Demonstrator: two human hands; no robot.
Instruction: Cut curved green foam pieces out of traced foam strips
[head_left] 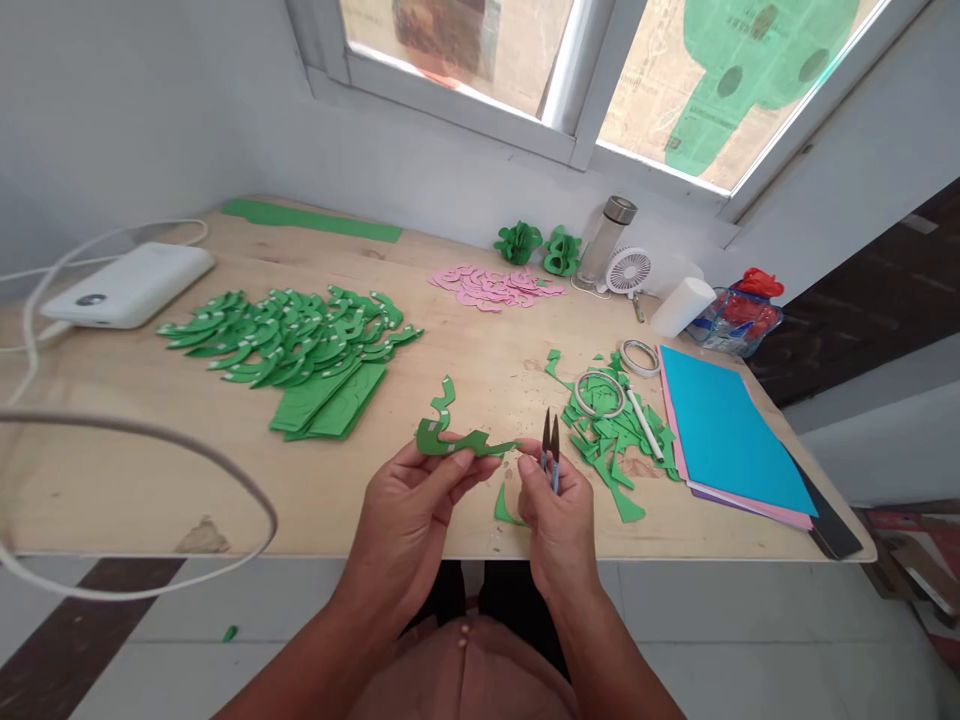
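Observation:
My left hand (420,490) pinches a wavy strip of green paper (431,438) between thumb and fingers, near the table's front edge. Small pale patches show on the strip. A pair of scissors (553,455) is gripped in my right hand (559,510), its dark blades pointing away from me. The strip's thin right end reaches the fingertips of my right hand; whether they pinch it I cannot tell. Just beyond the strip lies another curved green paper piece (444,398). A green scrap (506,507) rests on the table between my hands.
Left of my hands are a heap of curved green cutouts (292,335) and stacked green sheets (330,400). Green scraps (611,430), tape rolls (640,357) and coloured paper (727,430) lie right. Pink cutouts (491,287) and a small fan (628,270) are farther back. A white cable (259,500) loops at left.

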